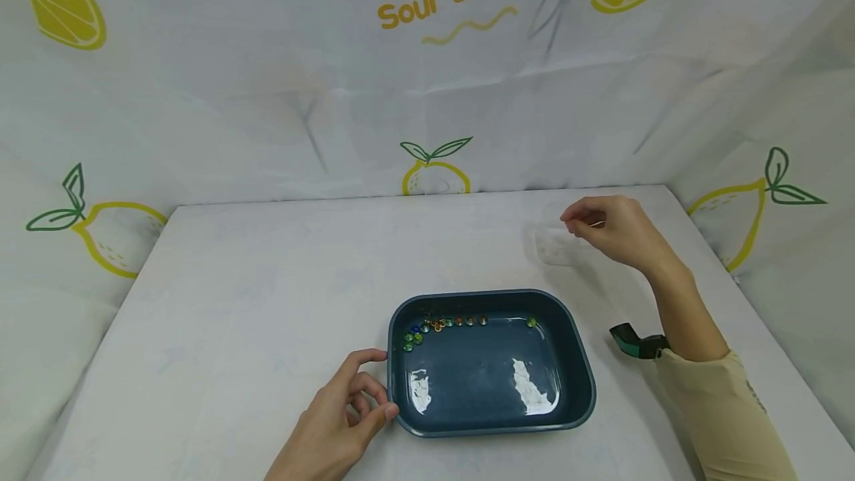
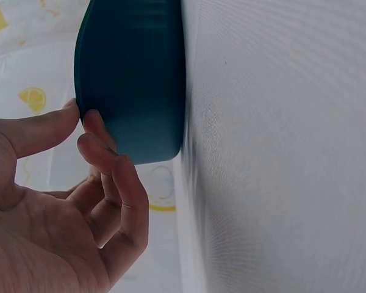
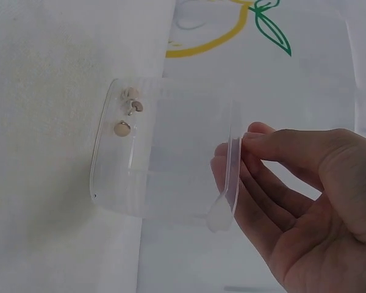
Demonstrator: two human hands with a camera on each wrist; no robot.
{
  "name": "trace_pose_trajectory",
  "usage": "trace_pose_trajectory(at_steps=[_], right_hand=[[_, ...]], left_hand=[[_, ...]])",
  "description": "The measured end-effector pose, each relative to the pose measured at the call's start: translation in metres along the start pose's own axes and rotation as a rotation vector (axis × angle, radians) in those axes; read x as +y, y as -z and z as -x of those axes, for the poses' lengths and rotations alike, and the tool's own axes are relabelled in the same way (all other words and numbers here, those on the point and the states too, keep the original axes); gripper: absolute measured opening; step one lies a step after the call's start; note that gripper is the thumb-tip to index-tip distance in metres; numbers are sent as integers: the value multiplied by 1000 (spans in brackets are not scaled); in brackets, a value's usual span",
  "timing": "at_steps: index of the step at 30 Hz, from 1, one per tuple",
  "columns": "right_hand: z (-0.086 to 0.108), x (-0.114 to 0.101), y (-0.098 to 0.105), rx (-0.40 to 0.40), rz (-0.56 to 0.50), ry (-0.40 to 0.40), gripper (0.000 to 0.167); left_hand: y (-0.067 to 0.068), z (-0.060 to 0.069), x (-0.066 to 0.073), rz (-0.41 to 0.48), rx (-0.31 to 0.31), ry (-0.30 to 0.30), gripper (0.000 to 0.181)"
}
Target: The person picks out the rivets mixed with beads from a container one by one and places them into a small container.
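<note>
A dark blue rectangular tray [image 1: 481, 425] lies on the white table. Along its far-left inner edge sit several small glass marbles [image 1: 470, 321] in green, blue and amber, with small gold pieces [image 1: 438, 326] among them; one green marble [image 1: 531, 322] is apart, far right. My left hand [image 1: 347, 414] rests its thumb and index fingertips against the tray's left rim, its other fingers loosely bent. At the back right, my right hand [image 1: 617, 232] pinches the rim of a clear plastic box [image 3: 183, 146] between thumb and fingers. Small round gold-beige pieces [image 3: 123, 128] lie inside the box.
White cloth walls printed with lemons surround the table [image 1: 234, 318] at the back and sides. A black-and-green wrist strap [image 1: 637, 344] sticks out beside the right wrist, near a beige sleeve [image 1: 721, 414]. The clear box stands behind the tray's right end.
</note>
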State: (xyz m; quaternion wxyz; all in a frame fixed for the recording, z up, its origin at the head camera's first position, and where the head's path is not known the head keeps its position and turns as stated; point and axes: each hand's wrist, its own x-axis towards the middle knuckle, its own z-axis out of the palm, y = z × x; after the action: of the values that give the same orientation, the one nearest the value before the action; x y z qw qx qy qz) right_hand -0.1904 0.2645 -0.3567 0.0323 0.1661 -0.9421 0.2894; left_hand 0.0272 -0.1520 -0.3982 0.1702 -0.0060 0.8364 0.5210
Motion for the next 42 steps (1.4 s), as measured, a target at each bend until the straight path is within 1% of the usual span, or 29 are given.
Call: trace_pose_trajectory(at_steps=[9,15,19,24,31,42], right_hand=[[2,-1,3,7,-9,23,12],[2,-3,5,8,-8,19,11],[2,-5,7,10,-13,33,11],[1,-9,10,3,-36,44,11],[2,-16,11,-7,-38,43,12],[1,-29,11,-6,-42,95,14]], left_hand=[[0,0,-1,-6,0,3,63],[0,0,-1,-12,-8,-12,62],[0,0,0,-13,-5,-14,62],[0,0,0,-3,-3,-23,61],[1,0,0,4,-9,-25,61],[2,1,2,2,-8,-32,60]])
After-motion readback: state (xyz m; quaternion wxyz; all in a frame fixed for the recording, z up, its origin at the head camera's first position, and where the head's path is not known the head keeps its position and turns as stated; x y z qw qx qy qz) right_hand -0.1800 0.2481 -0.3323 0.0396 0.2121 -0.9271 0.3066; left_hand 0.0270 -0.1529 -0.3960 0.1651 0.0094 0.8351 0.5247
